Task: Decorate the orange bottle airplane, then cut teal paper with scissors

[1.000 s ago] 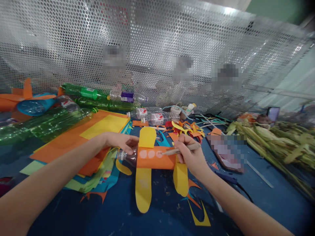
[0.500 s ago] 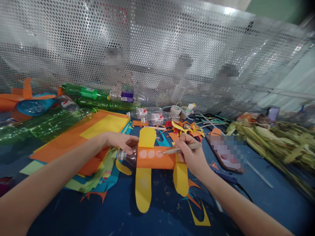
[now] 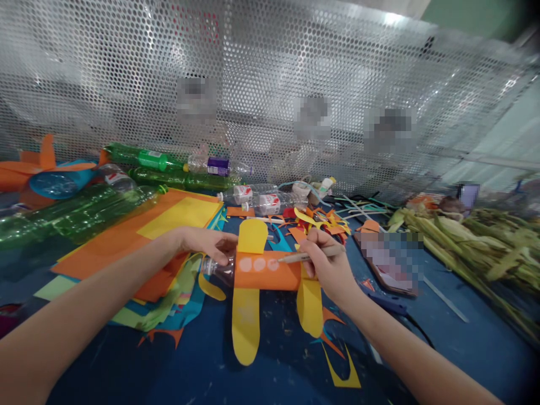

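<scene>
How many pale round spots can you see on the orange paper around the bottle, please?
3, in a row on the orange paper: the left spot, the middle spot, and the right spot at the tip of the pen. Any on the far side would be hidden.

Around orange-wrapped bottle (image 3: 270, 278): free passage over blue tabletop (image 3: 213, 368) at seven o'clock; obstructions, paper stack (image 3: 137, 242) at nine, clear bottles (image 3: 271, 203) at twelve before mesh screen (image 3: 261, 101), phone (image 3: 386, 267) beyond right hand (image 3: 327, 261) at three.
</scene>
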The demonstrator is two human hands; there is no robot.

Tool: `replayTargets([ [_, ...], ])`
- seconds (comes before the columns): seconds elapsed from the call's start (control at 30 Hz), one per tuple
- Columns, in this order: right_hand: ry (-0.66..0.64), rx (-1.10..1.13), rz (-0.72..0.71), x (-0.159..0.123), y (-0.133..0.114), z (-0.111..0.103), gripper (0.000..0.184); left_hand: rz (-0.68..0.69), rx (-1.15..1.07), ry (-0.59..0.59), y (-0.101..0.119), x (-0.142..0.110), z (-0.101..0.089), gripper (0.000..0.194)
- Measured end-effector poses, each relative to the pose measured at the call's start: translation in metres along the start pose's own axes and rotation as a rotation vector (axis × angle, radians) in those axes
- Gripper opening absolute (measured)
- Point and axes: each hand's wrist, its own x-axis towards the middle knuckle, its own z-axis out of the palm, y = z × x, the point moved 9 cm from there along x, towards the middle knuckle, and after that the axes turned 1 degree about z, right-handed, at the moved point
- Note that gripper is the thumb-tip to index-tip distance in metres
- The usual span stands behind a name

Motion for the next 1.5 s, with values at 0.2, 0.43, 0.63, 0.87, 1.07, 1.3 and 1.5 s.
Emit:
replayTargets([
  [0.2,-0.031,-0.039,-0.007,-0.0004,-0.0007,0.0034,0.032,-0.004,0.003,0.01,-0.001,-0.0002,-0.0016,0.073],
  [0.43,-0.037,-0.06,-0.023,-0.0009,-0.0037,0.0038,0.033,-0.002,0.003,0.002,-0.0003,-0.0001,-0.001,0.072],
  [0.63,-0.022,-0.014,0.001,-0.0003,-0.0005,0.0026,0.032,-0.004,0.019,0.01,-0.0013,-0.0007,-0.0022,0.072],
  [0.87,-0.026,-0.047,-0.01,-0.0012,-0.0008,0.0022,0.032,-0.013,0.026,0.017,-0.0009,-0.0004,-0.0017,0.074],
  [1.07,-0.031,-0.065,-0.015,-0.001,-0.0041,0.0038,0.034,-0.012,0.042,0.011,-0.0001,-0.0009,-0.0017,0.074],
  [1.3,-0.034,-0.077,-0.012,-0.0014,-0.0047,0.0044,0.036,0.009,-0.011,-0.009,0.0021,0.0,0.0013,0.073],
  [1.5,-0.028,-0.08,-0.016,-0.0015,-0.006,0.004,0.034,-0.005,0.019,0.004,0.0007,-0.0005,0.0,0.073],
])
